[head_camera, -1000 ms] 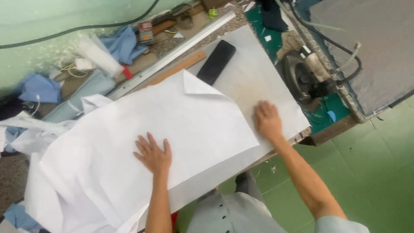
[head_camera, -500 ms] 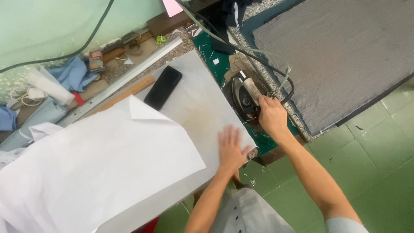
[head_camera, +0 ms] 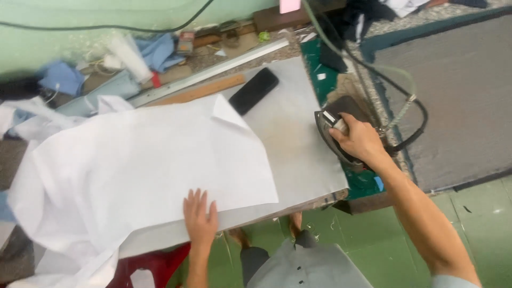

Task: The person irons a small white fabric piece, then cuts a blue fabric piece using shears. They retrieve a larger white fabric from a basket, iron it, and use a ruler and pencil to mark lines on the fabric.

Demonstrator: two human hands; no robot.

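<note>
A large white sheet of fabric lies spread over the pale ironing board, one far corner folded back. My left hand rests flat, fingers spread, on the sheet's near edge. My right hand is closed around the handle of a dark iron, which sits at the board's right edge with its hose and cable running up behind it.
A black phone lies on the board's far side beside a wooden ruler and a metal rail. Blue cloth scraps and clutter line the wall. A grey padded table stands to the right. Green tiled floor lies below.
My right hand has gripped the iron and brought it toward the board's edge. My left hand has moved left from the bare board back onto the white sheet's near edge.
</note>
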